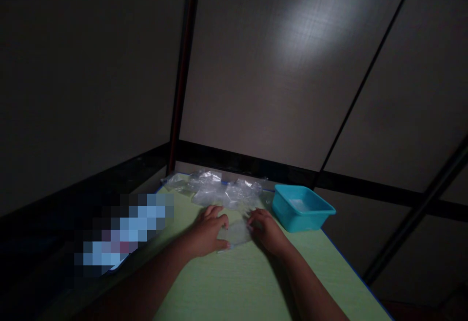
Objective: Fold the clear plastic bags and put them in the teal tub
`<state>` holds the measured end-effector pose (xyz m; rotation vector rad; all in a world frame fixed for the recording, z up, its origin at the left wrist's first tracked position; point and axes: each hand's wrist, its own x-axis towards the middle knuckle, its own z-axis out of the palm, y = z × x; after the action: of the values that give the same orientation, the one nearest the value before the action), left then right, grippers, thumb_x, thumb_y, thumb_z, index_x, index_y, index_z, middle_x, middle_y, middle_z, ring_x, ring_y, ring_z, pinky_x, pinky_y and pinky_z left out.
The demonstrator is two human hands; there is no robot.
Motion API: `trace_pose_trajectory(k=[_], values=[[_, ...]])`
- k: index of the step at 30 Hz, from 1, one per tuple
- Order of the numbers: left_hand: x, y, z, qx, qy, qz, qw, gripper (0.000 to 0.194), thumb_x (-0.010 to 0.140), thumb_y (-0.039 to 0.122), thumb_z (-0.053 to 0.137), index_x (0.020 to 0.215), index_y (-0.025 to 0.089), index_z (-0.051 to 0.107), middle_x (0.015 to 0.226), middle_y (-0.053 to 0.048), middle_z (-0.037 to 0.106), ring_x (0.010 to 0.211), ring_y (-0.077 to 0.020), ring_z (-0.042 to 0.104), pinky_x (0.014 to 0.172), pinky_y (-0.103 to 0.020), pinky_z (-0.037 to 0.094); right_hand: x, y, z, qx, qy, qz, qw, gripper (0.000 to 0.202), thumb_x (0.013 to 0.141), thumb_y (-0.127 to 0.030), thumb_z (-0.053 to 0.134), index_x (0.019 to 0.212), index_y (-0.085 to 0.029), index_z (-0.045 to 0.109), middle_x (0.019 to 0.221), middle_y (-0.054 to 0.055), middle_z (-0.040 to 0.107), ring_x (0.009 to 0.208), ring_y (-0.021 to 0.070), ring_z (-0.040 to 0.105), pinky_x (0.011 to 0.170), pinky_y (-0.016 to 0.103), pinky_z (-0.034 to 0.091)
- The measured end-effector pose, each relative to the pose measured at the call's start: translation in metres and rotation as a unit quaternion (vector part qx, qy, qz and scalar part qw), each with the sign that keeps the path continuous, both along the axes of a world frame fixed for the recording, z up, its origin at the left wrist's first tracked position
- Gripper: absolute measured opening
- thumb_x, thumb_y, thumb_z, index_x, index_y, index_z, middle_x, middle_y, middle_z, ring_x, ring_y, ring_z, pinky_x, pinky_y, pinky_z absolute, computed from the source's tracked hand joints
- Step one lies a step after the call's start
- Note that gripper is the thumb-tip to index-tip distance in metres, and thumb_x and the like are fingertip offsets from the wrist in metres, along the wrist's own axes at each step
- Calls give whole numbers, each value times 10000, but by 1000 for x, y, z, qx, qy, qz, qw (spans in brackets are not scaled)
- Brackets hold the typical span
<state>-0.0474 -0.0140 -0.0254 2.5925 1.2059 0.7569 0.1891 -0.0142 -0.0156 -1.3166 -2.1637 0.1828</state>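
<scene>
A small clear plastic bag lies flat on the green table between my hands. My left hand is at its left side, fingers apart and curved, with the thumb touching the bag's lower left corner. At the bag's right edge is my right hand, its fingers bent down near the plastic; whether they grip it is hard to see. Just beyond both hands, several crumpled clear plastic bags form a loose pile.
A turquoise plastic basket stands at the table's right edge, with something pale inside. At the left edge is a pixelated bright blue-white area. Dark panelled walls rise behind the table.
</scene>
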Motion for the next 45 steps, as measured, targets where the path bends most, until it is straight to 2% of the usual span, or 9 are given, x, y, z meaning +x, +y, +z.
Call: trace_pose_trajectory(k=[9, 19, 30, 34, 39, 42, 45], values=[[-1, -1, 0, 4, 5, 7, 1000, 292, 650, 375, 671, 856, 248, 507, 1159, -23, 445, 1170, -243, 288, 937, -366, 282, -2, -1, 0, -12, -5, -6, 1000, 286, 614, -25, 515, 815, -200, 619, 1003, 68, 578, 1068, 220, 455, 908, 330, 340], [-1, -2, 3, -7, 17, 10, 1000, 309, 646, 375, 672, 864, 247, 494, 1154, -18, 439, 1172, -251, 281, 938, -373, 276, -3, -4, 5, 3, 4, -19, 1000, 299, 647, -64, 516, 898, -199, 604, 971, 60, 570, 977, 205, 479, 856, 306, 369], [-2, -1, 2, -17, 18, 11, 1000, 381, 593, 404, 716, 867, 246, 503, 1160, -24, 437, 1163, -258, 290, 932, -368, 283, -2, -4, 1, 5, -32, -19, 999, 268, 649, -91, 555, 864, -216, 654, 974, 58, 573, 987, 206, 464, 850, 288, 360], [-2, -1, 2, -14, 17, 8, 1000, 409, 579, 407, 726, 875, 242, 497, 1148, -27, 446, 1158, -254, 292, 932, -362, 285, -1, -4, 4, 9, -51, -58, 997, 210, 683, -150, 563, 869, -208, 640, 927, 57, 587, 933, 200, 488, 802, 276, 372], [-1, -4, 7, -8, 14, 4, 1000, 405, 592, 414, 719, 897, 254, 506, 1171, -26, 437, 1160, -254, 299, 938, -365, 290, 2, 1, 3, -15, -82, -150, 985, 135, 723, -236, 551, 817, -180, 629, 825, 63, 612, 832, 190, 535, 705, 250, 381], [0, -5, 8, -11, 15, -2, 1000, 405, 612, 414, 706, 954, 288, 530, 1220, -24, 410, 1187, -260, 277, 955, -383, 276, 6, 4, -1, -37, -106, -208, 972, 162, 755, -280, 514, 760, -158, 620, 790, 82, 626, 756, 182, 559, 629, 242, 374], [0, -5, 6, -24, 22, -5, 999, 456, 615, 422, 703, 1034, 340, 540, 1288, -20, 363, 1226, -283, 232, 973, -417, 253, 9, 5, -3, -55, -130, -237, 961, 225, 778, -302, 482, 696, -140, 616, 753, 104, 634, 691, 177, 569, 581, 245, 361]])
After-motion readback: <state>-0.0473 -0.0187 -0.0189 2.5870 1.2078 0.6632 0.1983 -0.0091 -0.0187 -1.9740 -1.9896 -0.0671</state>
